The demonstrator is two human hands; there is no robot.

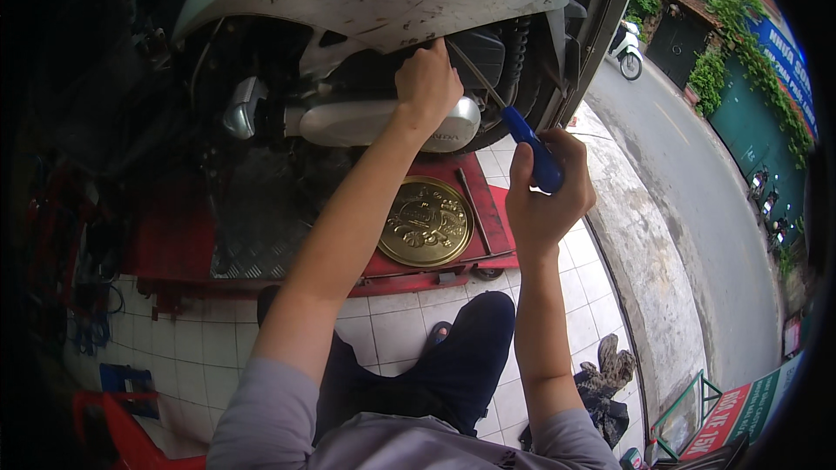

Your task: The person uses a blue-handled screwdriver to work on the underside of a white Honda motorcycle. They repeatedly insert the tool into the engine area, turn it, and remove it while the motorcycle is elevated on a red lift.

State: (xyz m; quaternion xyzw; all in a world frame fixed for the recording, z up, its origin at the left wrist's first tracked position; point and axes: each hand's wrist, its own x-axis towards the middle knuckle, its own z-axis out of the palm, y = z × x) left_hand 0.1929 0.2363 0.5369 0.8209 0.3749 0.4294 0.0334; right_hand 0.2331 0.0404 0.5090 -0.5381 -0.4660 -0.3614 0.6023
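Observation:
A scooter with a scuffed white side panel (383,0) stands in front of me. My right hand (554,196) is wrapped around the blue handle of a screwdriver (531,146). Its metal shaft slants up and left, with the tip near the panel's lower edge. My left hand (428,85) is at that same edge, close to the screwdriver's tip, with its fingers curled and one finger pointing up against the panel. What those fingers pinch, if anything, is hidden. Below my left hand lies the scooter's silver engine cover (374,125).
Beneath the scooter is a red lift platform (174,239), bearing a round gold embossed tray (425,224) and a long metal wrench (467,200). Dark rags (605,383) lie on the tiled floor at right. A red plastic chair (122,426) stands lower left. Beyond the doorway runs a street (688,148).

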